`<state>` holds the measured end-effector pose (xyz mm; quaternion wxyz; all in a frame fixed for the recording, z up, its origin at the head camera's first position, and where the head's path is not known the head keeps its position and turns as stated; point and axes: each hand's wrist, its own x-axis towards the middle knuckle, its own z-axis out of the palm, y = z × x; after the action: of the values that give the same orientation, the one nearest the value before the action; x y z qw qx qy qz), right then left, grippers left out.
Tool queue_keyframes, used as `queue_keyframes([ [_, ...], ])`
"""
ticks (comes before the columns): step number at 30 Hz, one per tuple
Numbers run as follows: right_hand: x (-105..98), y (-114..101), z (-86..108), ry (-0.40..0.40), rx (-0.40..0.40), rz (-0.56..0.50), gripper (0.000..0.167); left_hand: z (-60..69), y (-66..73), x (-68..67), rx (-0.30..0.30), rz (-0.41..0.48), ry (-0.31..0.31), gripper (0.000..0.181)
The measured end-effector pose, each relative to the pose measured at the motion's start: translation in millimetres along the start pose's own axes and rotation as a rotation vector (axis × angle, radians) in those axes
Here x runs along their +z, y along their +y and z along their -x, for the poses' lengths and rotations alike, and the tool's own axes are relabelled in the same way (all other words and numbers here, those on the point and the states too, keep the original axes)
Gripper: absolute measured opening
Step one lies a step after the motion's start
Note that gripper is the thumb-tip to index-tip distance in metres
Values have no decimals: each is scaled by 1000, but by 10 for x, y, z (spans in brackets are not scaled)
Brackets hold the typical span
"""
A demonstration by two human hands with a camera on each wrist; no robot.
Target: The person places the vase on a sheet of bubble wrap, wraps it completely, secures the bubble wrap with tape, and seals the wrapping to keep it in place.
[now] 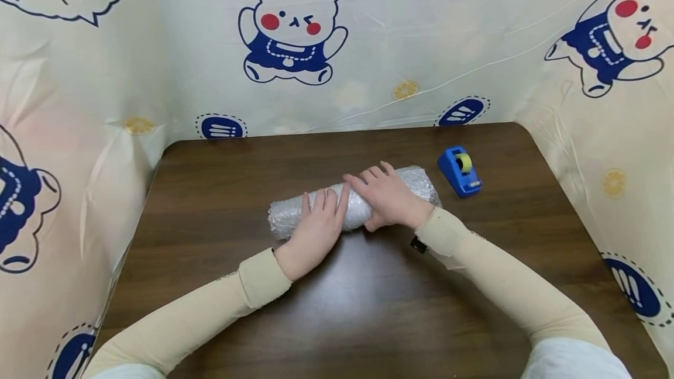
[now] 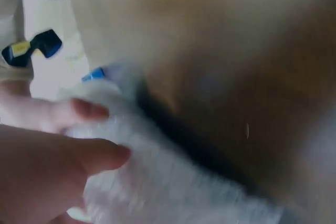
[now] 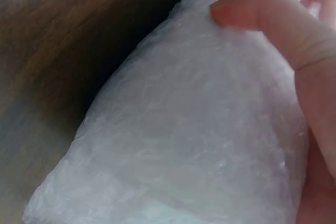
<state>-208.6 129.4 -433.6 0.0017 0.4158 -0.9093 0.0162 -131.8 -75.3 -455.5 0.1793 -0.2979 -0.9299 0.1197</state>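
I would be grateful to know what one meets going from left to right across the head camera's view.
Cut-off bear print at the left edge, left hand, right hand, tape dispenser, bear print at the right edge.

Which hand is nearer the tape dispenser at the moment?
The right hand: it is on the half of the roll toward the blue dispenser. The left hand is on the other half, farther away.
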Motion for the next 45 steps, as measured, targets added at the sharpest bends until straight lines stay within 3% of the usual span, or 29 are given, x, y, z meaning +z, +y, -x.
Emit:
queue_keyframes([
  [8, 16, 56, -72, 13, -3, -20, 98, -12, 104, 168, -83, 6, -36, 108],
  [10, 24, 74, -72, 13, -2, -27, 97, -28, 126, 208, -99, -22, 1, 92],
  [13, 32, 88, -63, 24, -9, -35, 94, -51, 155, 282, -128, -39, 111, 48],
  [14, 29, 92, -59, 29, -10, -37, 93, -62, 161, 305, -135, -37, 150, 42],
  [18, 12, 104, -53, 67, -13, -26, 86, -97, 142, 330, -137, -60, 240, 46],
  [22, -1, 116, -40, 88, -33, -14, 83, -117, 87, 305, -114, -46, 268, 43],
  [26, 12, 112, 5, 93, -59, -4, 85, -122, -4, 263, -70, 35, 190, 39],
  [31, 36, 78, 116, 81, -76, 27, 79, -138, -145, 188, -17, 206, 31, 83],
  [38, 53, 15, 245, 124, -121, 12, 69, -119, -258, 121, 44, 404, -74, 88],
  [40, 65, 8, 271, 140, -137, 10, 73, -123, -290, 97, 54, 479, -108, 88],
  [45, 124, -9, 323, 147, -139, 65, 105, -151, -380, 35, 96, 632, -219, 79],
])
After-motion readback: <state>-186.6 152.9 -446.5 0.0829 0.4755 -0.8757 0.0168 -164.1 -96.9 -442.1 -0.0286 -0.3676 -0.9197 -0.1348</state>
